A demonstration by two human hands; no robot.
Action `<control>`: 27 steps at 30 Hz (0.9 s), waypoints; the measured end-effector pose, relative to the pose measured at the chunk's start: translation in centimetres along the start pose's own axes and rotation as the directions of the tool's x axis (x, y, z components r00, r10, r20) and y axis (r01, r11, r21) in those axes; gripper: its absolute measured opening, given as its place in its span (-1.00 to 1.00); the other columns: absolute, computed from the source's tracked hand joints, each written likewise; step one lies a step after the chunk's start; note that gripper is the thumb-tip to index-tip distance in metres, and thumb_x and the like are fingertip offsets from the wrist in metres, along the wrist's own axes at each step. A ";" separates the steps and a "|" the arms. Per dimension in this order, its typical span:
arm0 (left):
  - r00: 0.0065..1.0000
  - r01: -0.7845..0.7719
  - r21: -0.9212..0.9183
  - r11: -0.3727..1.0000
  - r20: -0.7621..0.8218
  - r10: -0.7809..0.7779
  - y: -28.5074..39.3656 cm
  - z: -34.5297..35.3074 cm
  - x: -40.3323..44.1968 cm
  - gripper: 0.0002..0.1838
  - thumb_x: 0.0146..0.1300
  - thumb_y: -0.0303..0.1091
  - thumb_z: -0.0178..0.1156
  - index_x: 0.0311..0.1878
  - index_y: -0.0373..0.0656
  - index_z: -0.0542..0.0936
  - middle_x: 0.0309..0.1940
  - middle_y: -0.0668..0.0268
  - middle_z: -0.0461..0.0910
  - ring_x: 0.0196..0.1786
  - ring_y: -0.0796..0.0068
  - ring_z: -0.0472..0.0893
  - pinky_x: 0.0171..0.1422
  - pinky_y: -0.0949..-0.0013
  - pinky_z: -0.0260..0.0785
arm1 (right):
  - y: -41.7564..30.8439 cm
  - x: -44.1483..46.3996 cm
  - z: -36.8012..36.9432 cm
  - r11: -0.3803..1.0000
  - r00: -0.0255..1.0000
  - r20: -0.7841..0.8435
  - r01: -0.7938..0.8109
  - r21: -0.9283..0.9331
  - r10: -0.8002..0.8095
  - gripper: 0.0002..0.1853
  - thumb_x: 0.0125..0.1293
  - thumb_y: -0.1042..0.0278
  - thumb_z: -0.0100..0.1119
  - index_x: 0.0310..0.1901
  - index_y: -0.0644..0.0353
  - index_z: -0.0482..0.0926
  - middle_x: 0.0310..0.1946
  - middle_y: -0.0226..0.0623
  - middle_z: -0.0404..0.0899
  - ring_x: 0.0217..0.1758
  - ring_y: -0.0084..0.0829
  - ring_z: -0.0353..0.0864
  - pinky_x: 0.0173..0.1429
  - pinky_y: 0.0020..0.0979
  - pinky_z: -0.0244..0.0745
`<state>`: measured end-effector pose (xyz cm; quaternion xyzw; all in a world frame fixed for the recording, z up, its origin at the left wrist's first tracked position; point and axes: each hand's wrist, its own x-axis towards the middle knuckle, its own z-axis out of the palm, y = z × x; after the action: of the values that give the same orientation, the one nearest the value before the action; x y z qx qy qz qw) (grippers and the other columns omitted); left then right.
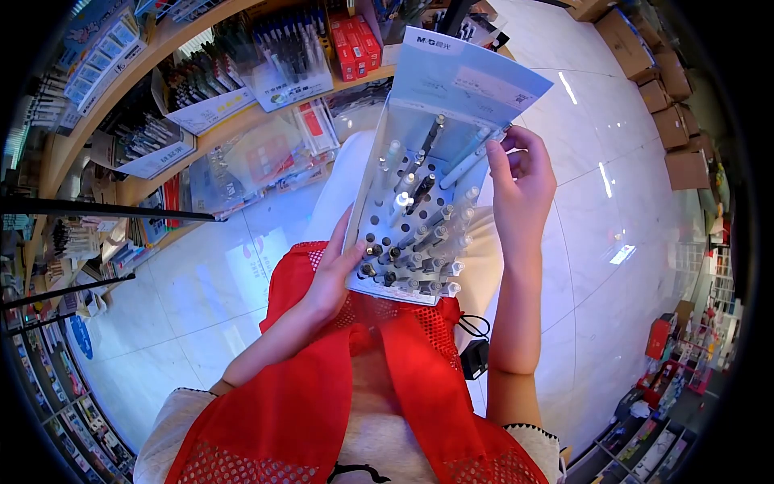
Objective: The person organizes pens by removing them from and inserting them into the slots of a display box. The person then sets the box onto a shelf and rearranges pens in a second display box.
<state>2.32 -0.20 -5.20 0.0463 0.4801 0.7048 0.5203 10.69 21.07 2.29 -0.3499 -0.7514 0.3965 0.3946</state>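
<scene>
You are holding the display box [407, 121] tilted over your pale trousers [343, 173], and your left hand [326, 282] is bracing its near left side, the grip pressing on it with the thumb at the edge and the other fingers mostly going out of sight. Your right hand [524, 173] is working at the box's right side, toward the back: its grip is pinching the upper end of a pale pen [466, 165] between thumb and fingertip. That pen is leaning inside the box, below the raised header panel [468, 68]; whether its lower end is sitting in a hole, I cannot tell. Other pens [401, 206] are standing in the box, crowding toward its near right side, while several bare holes [375, 220] are showing around its middle. You are, I judge, handling one single pen within the box. Moving it calls for a firm left hand, a pull or push along the pen's own line, and care around its neighbours. Beyond the box's left side, wooden shelving [181, 34] is carrying more pens.
</scene>
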 end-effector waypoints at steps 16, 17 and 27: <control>0.997 -0.076 0.040 0.996 0.033 0.075 -0.6 -1.1 0.3 -0.34 0.35 -0.43 -0.06 0.45 -0.09 -0.07 0.37 0.22 0.10 0.30 0.45 0.21 0.35 0.40 0.06 | -1.9 -0.8 0.3 0.986 0.978 -0.149 0.133 -0.104 -0.147 -0.79 0.11 0.61 0.18 -0.17 0.34 0.52 -0.41 -0.29 0.55 -0.45 -0.58 0.52 -0.34 -0.54 0.45; 0.997 -0.074 0.045 0.996 0.029 0.073 -0.5 -1.2 0.2 -0.34 0.35 -0.43 -0.06 0.46 -0.08 -0.07 0.37 0.22 0.10 0.28 0.46 0.22 0.33 0.41 0.08 | -2.3 -0.9 0.2 0.983 0.964 -0.196 0.164 -0.080 -0.177 -0.76 0.11 0.63 0.17 -0.14 0.34 0.52 -0.40 -0.30 0.54 -0.43 -0.58 0.52 -0.32 -0.54 0.46; 0.992 -0.081 0.076 0.994 0.106 0.072 -0.9 -2.4 0.2 -0.28 0.30 -0.38 -0.01 0.47 -0.03 -0.10 0.27 0.28 0.22 0.11 0.57 0.33 0.19 0.47 0.19 | -3.8 -1.9 0.3 0.849 0.838 -0.188 0.527 0.030 -0.513 -0.68 0.05 0.77 0.16 -0.12 0.36 0.48 -0.32 -0.17 0.54 -0.34 -0.44 0.58 -0.22 -0.50 0.51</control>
<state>1.48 -1.55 -7.22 0.1219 0.4784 0.7011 0.5146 10.48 17.70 4.89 -0.1496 -0.7644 0.2726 0.5647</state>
